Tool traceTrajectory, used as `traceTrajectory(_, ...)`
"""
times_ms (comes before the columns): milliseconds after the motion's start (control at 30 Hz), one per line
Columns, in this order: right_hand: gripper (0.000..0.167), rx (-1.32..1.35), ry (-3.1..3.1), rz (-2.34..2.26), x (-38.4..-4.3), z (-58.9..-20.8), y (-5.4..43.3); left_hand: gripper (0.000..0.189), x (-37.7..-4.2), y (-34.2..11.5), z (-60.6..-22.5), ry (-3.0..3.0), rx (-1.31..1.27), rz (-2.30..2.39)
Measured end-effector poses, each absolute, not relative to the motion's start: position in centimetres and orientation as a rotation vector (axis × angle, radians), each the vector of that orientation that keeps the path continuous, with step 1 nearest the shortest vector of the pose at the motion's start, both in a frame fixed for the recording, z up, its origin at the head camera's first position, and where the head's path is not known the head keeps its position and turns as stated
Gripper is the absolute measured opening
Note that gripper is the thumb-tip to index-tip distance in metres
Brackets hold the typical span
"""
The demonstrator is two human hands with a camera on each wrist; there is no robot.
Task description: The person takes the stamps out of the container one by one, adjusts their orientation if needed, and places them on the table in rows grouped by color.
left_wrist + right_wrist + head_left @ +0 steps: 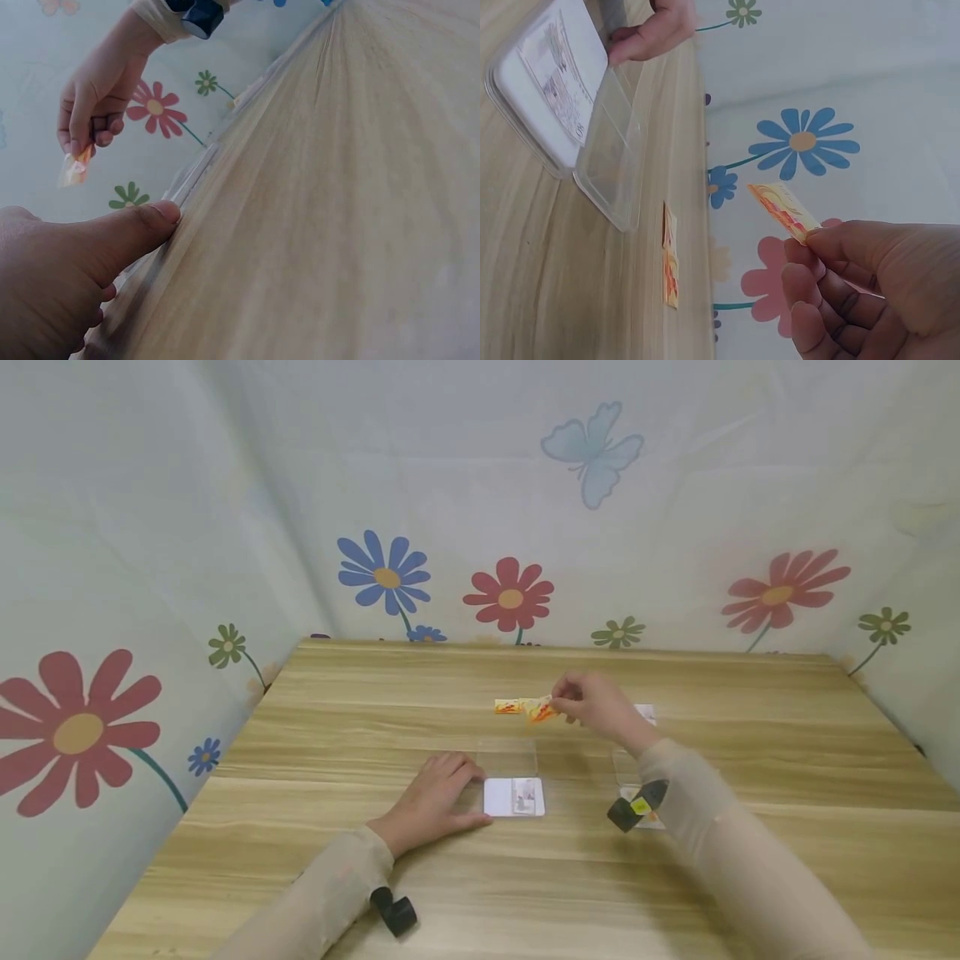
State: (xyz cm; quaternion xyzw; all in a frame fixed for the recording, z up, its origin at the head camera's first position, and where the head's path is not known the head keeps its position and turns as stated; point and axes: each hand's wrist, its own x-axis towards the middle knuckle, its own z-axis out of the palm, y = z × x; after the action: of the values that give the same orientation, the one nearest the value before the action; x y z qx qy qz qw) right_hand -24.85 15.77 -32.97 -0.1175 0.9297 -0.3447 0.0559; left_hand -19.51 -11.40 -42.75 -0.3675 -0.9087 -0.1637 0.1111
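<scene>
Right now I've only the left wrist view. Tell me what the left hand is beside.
Observer: The left hand is at an open plastic box; a printed card lies on its white half.

Operator: Tell me where the lid is.

Observer: The clear lid is folded open on the box's far side.

Operator: Report any slips besides the orange slip in the right hand.

Observer: More orange pieces lie on the table beyond the box, apparently two, end to end.

Gap between open case (pixel 498 797) and, apparently, 2nd case (pixel 627 792); left fingers (pixel 465 769) block left side.
</scene>
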Motion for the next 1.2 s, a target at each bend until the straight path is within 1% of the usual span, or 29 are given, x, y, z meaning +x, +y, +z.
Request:
traceTrajectory(333,0.016,-0.304,2.801,-1.091,-26.1,-33.1,16.5,0.052,-19.5,-11.3,-42.6,-2.684,-1.073,-0.46)
traceTrajectory(667,0.017,-0.256,2.767,-1.165,-27.9,-34.4,17.3,0.052,-19.5,-11.3,-42.6,-2.683,-1.072,-0.453)
traceTrajectory(1033,0.015,-0.184,2.773,-1.2,-28.8,-35.6,17.9,0.051,-19.3,-11.4,-42.3,-2.666,-1.08,-0.494)
traceTrajectory(1200,0.015,-0.135,2.793,-1.208,-29.3,-36.8,18.4,0.051,-19.3,-11.4,-42.5,-2.681,-1.08,-0.494)
